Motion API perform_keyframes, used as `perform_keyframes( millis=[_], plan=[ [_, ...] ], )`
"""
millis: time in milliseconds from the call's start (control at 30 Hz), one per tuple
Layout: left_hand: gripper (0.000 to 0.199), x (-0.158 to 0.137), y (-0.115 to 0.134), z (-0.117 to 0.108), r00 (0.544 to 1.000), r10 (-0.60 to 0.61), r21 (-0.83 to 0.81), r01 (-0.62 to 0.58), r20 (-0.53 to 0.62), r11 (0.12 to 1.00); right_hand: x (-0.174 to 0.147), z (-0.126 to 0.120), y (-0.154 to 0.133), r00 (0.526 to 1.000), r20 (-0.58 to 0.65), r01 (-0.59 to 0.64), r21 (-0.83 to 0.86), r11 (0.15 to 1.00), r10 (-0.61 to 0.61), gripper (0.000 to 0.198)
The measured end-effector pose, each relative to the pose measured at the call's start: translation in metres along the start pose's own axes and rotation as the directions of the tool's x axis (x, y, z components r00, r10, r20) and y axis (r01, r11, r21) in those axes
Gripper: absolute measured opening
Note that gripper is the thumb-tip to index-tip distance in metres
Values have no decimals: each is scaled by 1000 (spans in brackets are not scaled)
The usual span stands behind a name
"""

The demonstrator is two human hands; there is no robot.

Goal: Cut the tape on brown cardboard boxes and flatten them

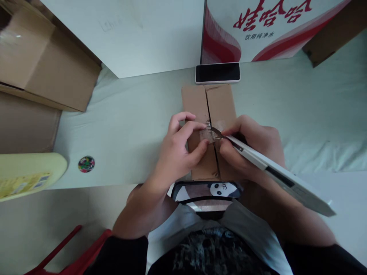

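Note:
A small brown cardboard box [195, 100] lies on the covered surface, its two top flaps meeting in a dark seam. A piece of clear tape [205, 135] crosses the seam near its middle. My left hand [179, 143] rests on the left flap, thumb and index finger apart, their tips touching the box beside the tape. In my right hand [255, 143] is a white-handled box cutter [263, 162], gripped close to its dark blade. The blade tip meets the seam at the tape, between my two hands. The handle slants down to the right.
Behind the box lies a flat white device with a black screen [218, 72], in front of a white and red carton [223, 46]. Large cardboard boxes [63, 68] stand at left, above a pale yellow bottle [28, 173] and a round colourful sticker [86, 164]. A panda-printed item [195, 191] sits below the table edge.

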State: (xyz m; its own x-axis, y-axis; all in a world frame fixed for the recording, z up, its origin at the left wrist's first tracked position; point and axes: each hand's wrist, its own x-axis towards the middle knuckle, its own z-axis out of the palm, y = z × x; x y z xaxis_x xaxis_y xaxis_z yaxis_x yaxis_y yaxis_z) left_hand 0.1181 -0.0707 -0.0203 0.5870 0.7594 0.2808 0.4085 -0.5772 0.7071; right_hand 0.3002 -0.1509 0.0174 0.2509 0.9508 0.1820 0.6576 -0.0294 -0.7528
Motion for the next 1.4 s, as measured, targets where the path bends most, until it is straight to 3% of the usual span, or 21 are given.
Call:
perform_keyframes(
  millis=[467, 1400],
  plan=[
    [22, -2, -2, 2, 999, 25, -22, -25, -20, 999, 1, 6, 3, 998, -69, 13, -39, 999, -16, 5],
    [21, -1, -2, 3, 1000, 13, -16, -13, -22, 1000, 2, 3, 0, 997, -6, -81, 25, 996, 81, 13]
  ],
)
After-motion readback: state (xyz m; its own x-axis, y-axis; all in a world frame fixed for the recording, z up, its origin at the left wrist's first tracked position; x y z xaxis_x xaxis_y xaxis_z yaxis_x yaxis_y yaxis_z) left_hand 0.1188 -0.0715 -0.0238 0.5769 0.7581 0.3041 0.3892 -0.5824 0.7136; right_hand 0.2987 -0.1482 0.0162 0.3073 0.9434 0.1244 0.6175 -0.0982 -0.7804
